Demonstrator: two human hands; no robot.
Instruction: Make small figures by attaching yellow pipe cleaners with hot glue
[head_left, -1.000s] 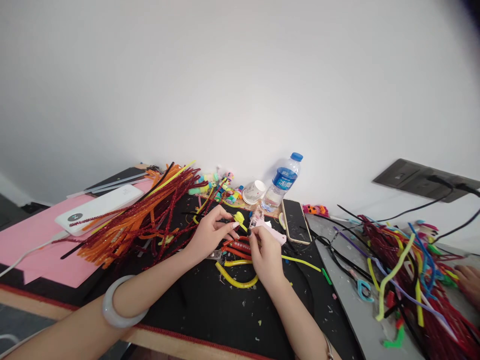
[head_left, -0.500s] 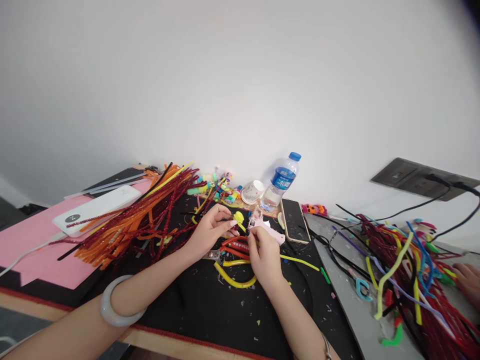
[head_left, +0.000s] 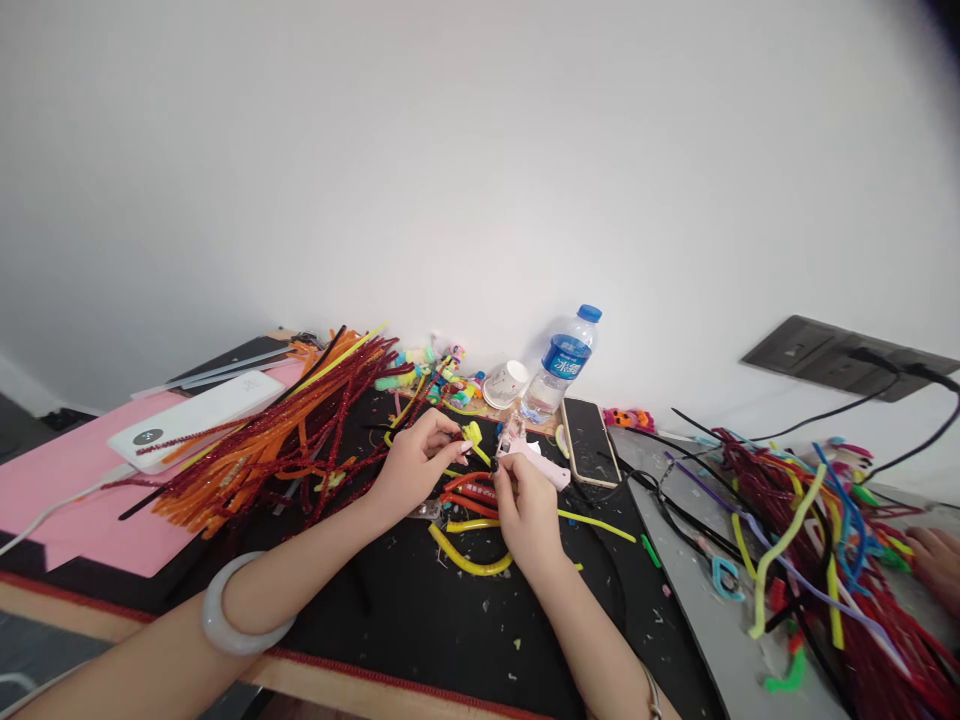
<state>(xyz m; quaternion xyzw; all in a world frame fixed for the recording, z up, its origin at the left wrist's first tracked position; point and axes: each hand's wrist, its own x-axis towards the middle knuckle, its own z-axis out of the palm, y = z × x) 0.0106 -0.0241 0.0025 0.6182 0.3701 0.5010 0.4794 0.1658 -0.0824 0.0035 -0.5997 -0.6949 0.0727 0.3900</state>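
nearest you, the pale bangle (head_left: pixel 240 610) on your left wrist sits over the edge of the black mat (head_left: pixel 450 640); in my judgement it could sweep the loose scraps there off the edge. further in, your left hand (head_left: pixel 416 465) has thumb and fingers pinched on the small yellow piece (head_left: pixel 474 437), which is held just above the mat, just in front of the pink glue gun (head_left: pixel 536 462). your right hand (head_left: pixel 525 510) has its fingertips drawn together at the piece's lower end; whether they grip it cannot be told. risk noted: the piece looks small and soft, so an uneven pull between the hands could bend it or drop it into the red stems (head_left: pixel 472 490) beneath. the glue gun lies just beside your right fingers; if it is hot, a knuckle could be burned. count, near to far: one bangle, one curved yellow stem (head_left: pixel 465 555), two hands of yours, one yellow piece, one glue gun, one phone (head_left: pixel 589 440), one paper cup (head_left: pixel 506 383), one water bottle (head_left: pixel 559 365). the orange and red heap (head_left: pixel 285 430) is too tangled to count.
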